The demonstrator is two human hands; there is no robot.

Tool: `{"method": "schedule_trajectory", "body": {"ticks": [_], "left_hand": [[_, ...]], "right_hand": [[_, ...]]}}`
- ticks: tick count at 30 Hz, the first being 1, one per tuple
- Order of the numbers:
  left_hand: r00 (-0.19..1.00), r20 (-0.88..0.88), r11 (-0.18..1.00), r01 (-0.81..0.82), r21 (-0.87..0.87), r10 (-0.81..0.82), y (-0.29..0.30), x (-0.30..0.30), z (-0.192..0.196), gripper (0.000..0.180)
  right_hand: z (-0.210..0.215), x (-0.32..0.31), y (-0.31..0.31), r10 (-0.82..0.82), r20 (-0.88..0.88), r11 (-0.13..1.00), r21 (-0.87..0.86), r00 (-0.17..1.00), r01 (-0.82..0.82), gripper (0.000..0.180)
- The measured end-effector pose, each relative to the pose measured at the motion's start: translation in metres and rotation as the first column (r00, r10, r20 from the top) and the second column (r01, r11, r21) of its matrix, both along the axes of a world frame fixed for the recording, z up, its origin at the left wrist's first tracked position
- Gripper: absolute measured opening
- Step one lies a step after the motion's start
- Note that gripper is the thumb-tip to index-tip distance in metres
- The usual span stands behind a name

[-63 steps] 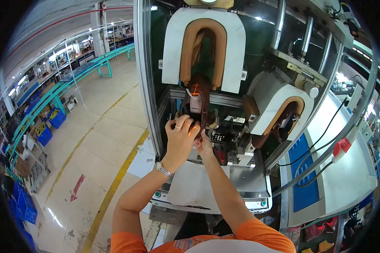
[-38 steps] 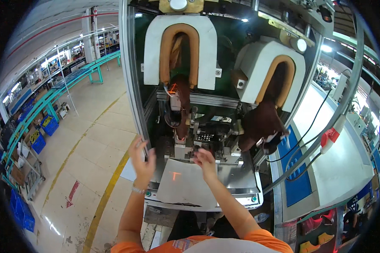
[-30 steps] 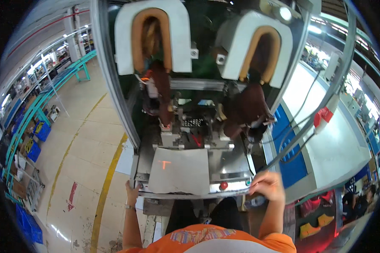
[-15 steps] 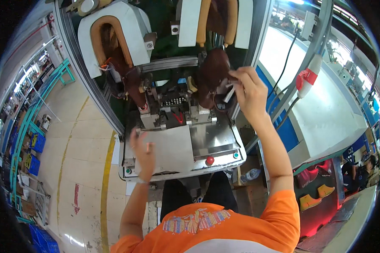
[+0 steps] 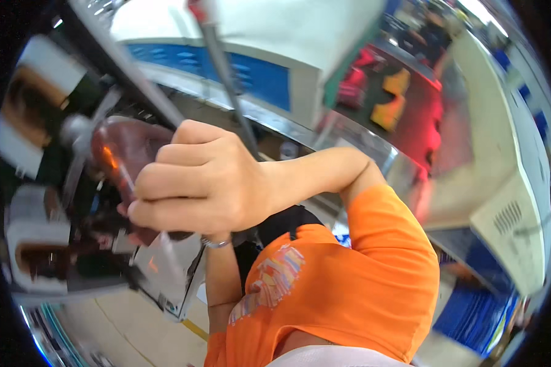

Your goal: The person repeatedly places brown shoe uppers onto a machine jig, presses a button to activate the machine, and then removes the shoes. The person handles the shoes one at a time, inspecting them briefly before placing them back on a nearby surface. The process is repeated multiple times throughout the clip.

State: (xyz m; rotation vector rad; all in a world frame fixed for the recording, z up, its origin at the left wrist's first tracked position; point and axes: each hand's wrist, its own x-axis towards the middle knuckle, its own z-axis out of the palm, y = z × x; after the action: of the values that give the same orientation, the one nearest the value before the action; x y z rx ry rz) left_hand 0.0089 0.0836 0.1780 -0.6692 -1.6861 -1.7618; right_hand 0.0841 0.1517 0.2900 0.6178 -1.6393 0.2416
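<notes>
My right hand [image 5: 199, 177] is in the foreground, its fingers curled closed at the edge of a glossy dark brown leather shoe upper [image 5: 125, 150]. The upper hangs in front of the machine, with an orange glint on its side. Behind and below the right hand comes my left forearm [image 5: 221, 281], with a band at the wrist. Most of the left hand is hidden by the right one; some blurred fingertips show at the upper's lower part. A white sheet [image 5: 165, 260] lies below the upper on the machine's front table, blurred by motion.
The machine's padded white moulds [image 5: 40, 266] stand at the left, beside a metal frame post [image 5: 125, 61]. A white cabinet with a blue panel [image 5: 263, 79] is ahead. To the right, yellow shoe pieces [image 5: 392, 101] lie on a red-lit conveyor next to a cream machine housing [image 5: 471, 153].
The view has swung to the right and blurred. The brown upper is off its form at the machine's right side, held up close. Both hands have come together, right in front of left.
</notes>
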Motion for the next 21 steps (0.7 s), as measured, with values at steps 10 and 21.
{"method": "schedule_trajectory", "body": {"ticks": [10,21], "left_hand": [[-0.154,0.518,0.403,0.459,0.792,-0.841,0.045,0.066,-0.030,0.027],[-0.791,0.607,0.486,0.501,0.716,-0.078,0.061,0.104,-0.193,0.070]], "right_hand": [[-0.116,0.178,0.090,0.774,0.558,0.372,-0.783,0.298,0.499,0.063],[-0.237,0.269,0.166,0.421,0.556,-0.278,-0.673,0.716,0.686,0.011]]}}
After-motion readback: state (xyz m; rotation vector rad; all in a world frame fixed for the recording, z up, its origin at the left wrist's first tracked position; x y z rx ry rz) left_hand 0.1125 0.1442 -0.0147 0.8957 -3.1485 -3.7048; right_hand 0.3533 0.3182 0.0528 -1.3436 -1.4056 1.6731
